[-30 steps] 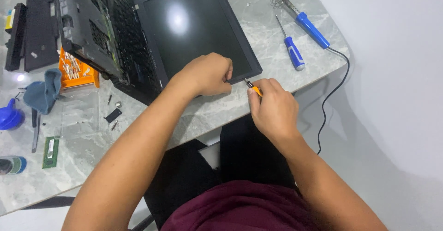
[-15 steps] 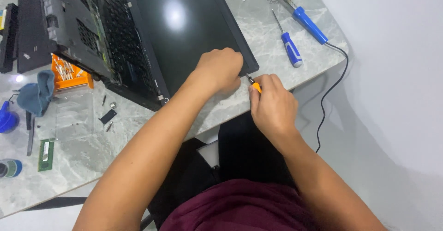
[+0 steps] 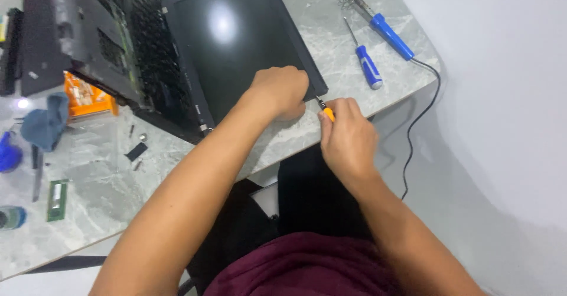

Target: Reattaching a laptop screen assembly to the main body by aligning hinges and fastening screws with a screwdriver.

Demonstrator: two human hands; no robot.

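Both hands at the lower right corner of an opened laptop (image 3: 236, 48) on a grey marble surface (image 3: 118, 184).

The left hand (image 3: 280, 90) rests fisted on the screen bezel, fingers curled together and holding nothing visible. The right hand (image 3: 347, 136) has its fingers clamped on an orange-handled screwdriver (image 3: 326, 111), tip touching the laptop corner at the surface's near edge. A blue screwdriver (image 3: 367, 64) and a blue-handled soldering iron (image 3: 387, 33) lie to the right.
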